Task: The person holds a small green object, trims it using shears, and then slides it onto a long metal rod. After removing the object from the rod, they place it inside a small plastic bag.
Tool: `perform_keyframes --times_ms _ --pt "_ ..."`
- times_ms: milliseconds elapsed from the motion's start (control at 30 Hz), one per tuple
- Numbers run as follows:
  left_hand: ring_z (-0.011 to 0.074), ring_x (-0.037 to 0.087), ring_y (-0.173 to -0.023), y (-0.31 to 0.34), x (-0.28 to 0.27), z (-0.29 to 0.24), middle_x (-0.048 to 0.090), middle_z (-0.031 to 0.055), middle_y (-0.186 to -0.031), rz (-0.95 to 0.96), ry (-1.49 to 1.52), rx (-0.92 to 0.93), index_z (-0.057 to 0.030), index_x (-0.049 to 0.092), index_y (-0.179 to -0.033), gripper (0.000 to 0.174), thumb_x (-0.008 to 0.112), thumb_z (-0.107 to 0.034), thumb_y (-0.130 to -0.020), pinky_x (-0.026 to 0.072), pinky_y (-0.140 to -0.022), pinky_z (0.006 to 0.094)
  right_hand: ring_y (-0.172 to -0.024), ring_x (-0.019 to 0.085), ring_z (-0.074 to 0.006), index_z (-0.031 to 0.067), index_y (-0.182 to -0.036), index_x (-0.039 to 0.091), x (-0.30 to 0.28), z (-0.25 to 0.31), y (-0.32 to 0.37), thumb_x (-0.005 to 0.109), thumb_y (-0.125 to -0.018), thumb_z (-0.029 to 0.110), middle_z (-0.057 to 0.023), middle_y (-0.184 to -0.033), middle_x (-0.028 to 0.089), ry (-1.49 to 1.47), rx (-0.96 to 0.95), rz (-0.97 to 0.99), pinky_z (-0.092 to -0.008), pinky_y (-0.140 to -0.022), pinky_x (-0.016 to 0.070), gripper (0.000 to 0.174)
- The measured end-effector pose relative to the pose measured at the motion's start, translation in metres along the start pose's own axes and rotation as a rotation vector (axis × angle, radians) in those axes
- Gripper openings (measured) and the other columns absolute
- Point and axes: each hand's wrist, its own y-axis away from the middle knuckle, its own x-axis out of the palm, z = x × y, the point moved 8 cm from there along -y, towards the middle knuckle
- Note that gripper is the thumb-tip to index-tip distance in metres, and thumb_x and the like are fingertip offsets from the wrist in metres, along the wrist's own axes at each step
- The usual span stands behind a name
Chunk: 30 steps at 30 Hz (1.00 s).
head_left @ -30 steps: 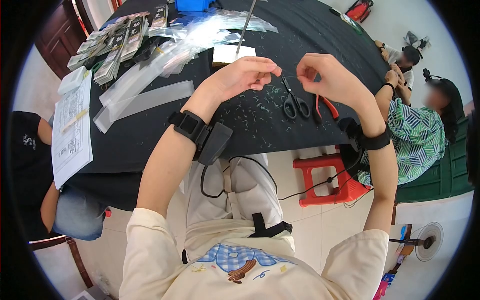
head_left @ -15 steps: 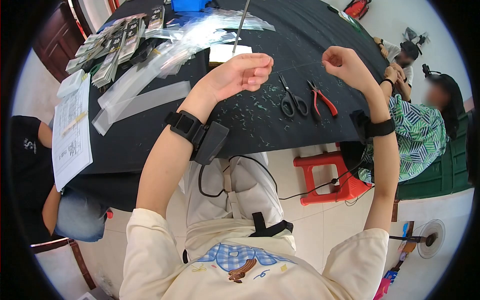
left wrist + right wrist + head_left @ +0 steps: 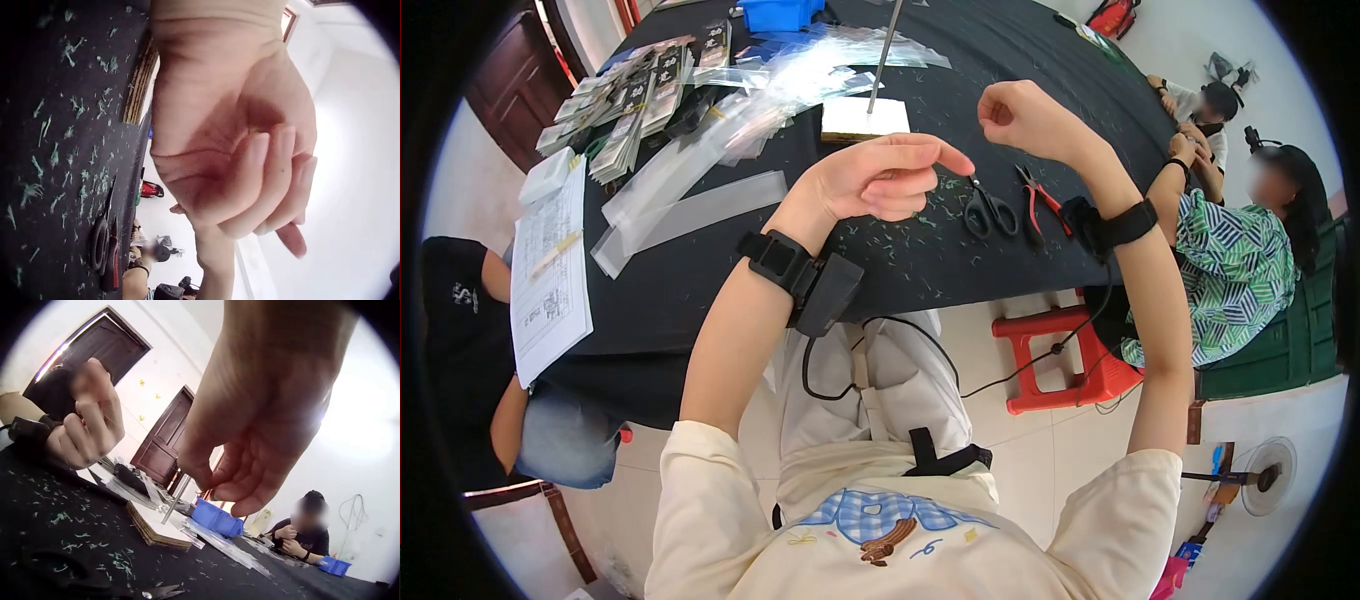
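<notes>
My left hand (image 3: 882, 178) is raised above the near part of the table, index finger reaching toward the right, other fingers curled toward the palm. Farther right and a little higher, my right hand (image 3: 1025, 118) has thumb and fingertips brought together in a pinch. The fine thread between the hands in the earlier frames is too thin to make out now. Black-handled scissors (image 3: 990, 212) lie on the cloth just beyond the left index fingertip, with red-and-black pliers (image 3: 1040, 205) beside them. A thin metal rod (image 3: 886, 58) stands upright on a white-topped block (image 3: 863, 118) behind my left hand.
Green thread scraps (image 3: 69, 131) litter the black tablecloth (image 3: 880, 260). Clear plastic sleeves (image 3: 700, 190), bundled printed packets (image 3: 635, 105) and a blue bin (image 3: 780, 14) occupy the left and back. A paper sheet (image 3: 550, 285) overhangs the left edge. People sit at both sides; a red stool (image 3: 1060, 360) stands below.
The hands drew apart with a fine thread stretched between them, then the right hand came back leftward. My left hand lowered slightly and its index finger straightened out.
</notes>
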Motion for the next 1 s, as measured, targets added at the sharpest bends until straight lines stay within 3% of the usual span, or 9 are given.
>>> perform_keyframes --times_ms 100,200,300,433,500,600,633,733,1000 --pt "0.0033 0.029 -0.038 -0.001 0.006 -0.009 0.035 -0.0052 -0.046 0.092 0.022 0.122 -0.0020 0.047 -0.120 0.036 0.036 -0.028 -0.096 0.0225 -0.035 0.0199 -0.060 0.056 -0.0181 -0.0047 -0.075 0.059 0.008 -0.011 -0.002 0.060 -0.071 0.007 -0.0114 -0.065 0.059 -0.010 0.041 0.030 -0.0291 -0.060 0.0464 0.013" --pt "0.0029 0.030 -0.041 -0.002 -0.007 -0.021 0.045 -0.0043 -0.057 -0.093 0.026 0.249 -0.0068 0.039 -0.129 0.040 0.035 -0.029 -0.097 0.0258 -0.037 0.0189 -0.058 0.052 -0.0129 -0.0036 -0.077 0.057 0.007 -0.019 0.000 0.058 -0.073 0.007 -0.0066 -0.064 0.056 0.033 0.073 0.048 -0.0263 -0.057 0.0438 0.011" --pt "0.0015 0.028 -0.046 0.010 -0.041 -0.040 0.057 -0.0024 -0.103 -0.509 -0.106 0.428 -0.0118 0.035 -0.133 0.043 0.034 -0.033 -0.096 0.0303 -0.045 0.0165 -0.057 0.051 -0.0104 -0.0031 -0.077 0.057 0.001 -0.025 0.007 0.058 -0.074 0.008 -0.0045 -0.063 0.056 -0.016 0.124 0.022 -0.0246 -0.057 0.0432 0.012" --pt "0.0018 0.034 -0.052 0.015 -0.053 -0.038 0.054 -0.0002 -0.118 -0.676 -0.236 0.395 -0.0141 0.035 -0.134 0.043 0.033 -0.035 -0.096 0.0345 -0.052 0.0174 -0.058 0.050 -0.0083 -0.0025 -0.077 0.057 -0.002 -0.027 0.015 0.058 -0.075 0.008 -0.0027 -0.064 0.055 -0.045 0.152 0.000 -0.0232 -0.056 0.0429 0.011" --pt "0.0055 0.046 -0.068 0.019 -0.061 -0.041 0.049 0.0023 -0.127 -0.783 -0.312 0.390 -0.0163 0.035 -0.134 0.044 0.031 -0.037 -0.096 0.0390 -0.064 0.0205 -0.059 0.051 -0.0077 -0.0027 -0.077 0.057 0.004 -0.019 0.019 0.058 -0.076 0.008 -0.0022 -0.065 0.056 -0.165 0.118 0.005 -0.0228 -0.057 0.0433 0.011" --pt "0.0115 0.050 -0.087 0.019 -0.063 -0.042 0.045 0.0032 -0.131 -0.799 -0.319 0.414 -0.0174 0.034 -0.134 0.044 0.032 -0.038 -0.095 0.0388 -0.075 0.0233 -0.062 0.058 -0.0137 -0.0052 -0.079 0.061 0.016 0.001 0.027 0.059 -0.073 0.009 -0.0093 -0.067 0.061 -0.166 0.127 0.061 -0.0259 -0.061 0.0472 0.016" --pt "0.0115 0.050 -0.087 0.019 -0.063 -0.041 0.045 0.0032 -0.131 -0.799 -0.320 0.414 -0.0174 0.034 -0.134 0.044 0.032 -0.038 -0.095 0.0388 -0.075 0.0233 -0.062 0.053 -0.0085 -0.0037 -0.079 0.058 0.025 0.004 0.028 0.057 -0.076 0.007 -0.0036 -0.066 0.057 -0.222 0.085 0.089 -0.0237 -0.059 0.0445 0.011" --pt "0.0148 0.050 -0.094 0.014 -0.058 -0.041 0.044 0.0041 -0.132 -0.726 -0.206 0.472 -0.0179 0.033 -0.135 0.044 0.033 -0.038 -0.095 0.0367 -0.080 0.0242 -0.062 0.055 -0.0107 -0.0051 -0.078 0.058 0.041 0.030 0.030 0.058 -0.073 0.005 -0.0071 -0.065 0.057 -0.251 0.009 0.138 -0.0248 -0.060 0.0455 0.011" --pt "0.0078 0.042 -0.067 0.021 -0.068 -0.041 0.047 0.0069 -0.128 -0.732 -0.195 0.453 -0.0160 0.031 -0.136 0.044 0.033 -0.035 -0.096 0.0360 -0.065 0.0220 -0.061 0.056 -0.0173 -0.0046 -0.075 0.057 0.056 0.058 0.026 0.060 -0.069 0.004 -0.0101 -0.067 0.056 -0.137 -0.100 0.144 -0.0273 -0.059 0.0465 0.011"
